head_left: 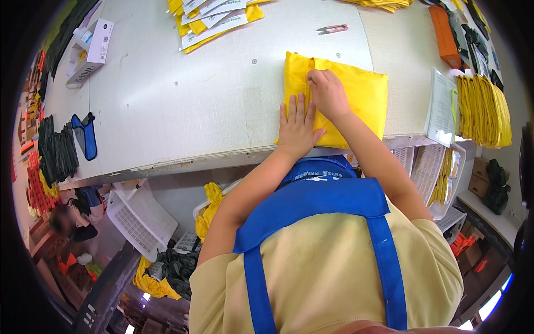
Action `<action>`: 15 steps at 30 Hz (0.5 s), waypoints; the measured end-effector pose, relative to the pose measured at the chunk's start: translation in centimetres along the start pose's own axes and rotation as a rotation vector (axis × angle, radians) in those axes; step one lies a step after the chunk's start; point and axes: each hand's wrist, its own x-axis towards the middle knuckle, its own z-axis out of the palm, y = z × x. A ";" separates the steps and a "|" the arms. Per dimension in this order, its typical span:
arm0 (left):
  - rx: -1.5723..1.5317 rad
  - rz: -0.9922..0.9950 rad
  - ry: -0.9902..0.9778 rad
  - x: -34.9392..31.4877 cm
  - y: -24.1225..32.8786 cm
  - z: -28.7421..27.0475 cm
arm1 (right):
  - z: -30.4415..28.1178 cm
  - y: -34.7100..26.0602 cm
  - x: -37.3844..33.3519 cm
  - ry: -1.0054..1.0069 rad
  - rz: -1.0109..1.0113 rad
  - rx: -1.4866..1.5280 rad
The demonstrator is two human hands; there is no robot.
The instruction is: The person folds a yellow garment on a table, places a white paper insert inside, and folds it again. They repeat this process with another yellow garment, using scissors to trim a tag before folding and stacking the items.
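left hand (297,127): flat on the yellow fabric bundle (356,97), fingers (293,108) stretched out and slightly spread, palm right at the near edge of the table (183,94), gripping nothing

right hand (328,93): on top of the same bundle, just beside the left hand, fingers curled down and pressing near the folded left side; can't tell whether pinching any cloth

yellow fabric bundle: puffy, roughly square, lying at the near edge of the table toward the right, lower corner partly hidden under the two hands

thread snips (332,28): small, pinkish handles, toward the far edge, well apart from the hands

yellow packs with white cards (214,21): fanned stack at the far edge, left of the snips

white box (102,40): near the far left corner

orange box (445,36): far right corner area

folded yellow stack (483,108): standing in a row off the right edge, beside a sheet of paper (442,106)

blue and black items (84,135): hanging past the left edge

white baskets (140,217): below the near edge, some yellow cloth inside
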 end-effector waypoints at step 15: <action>-0.043 0.049 0.022 -1.0 0.0 -0.2 | -0.1 1.5 3.7 0.034 0.175 0.030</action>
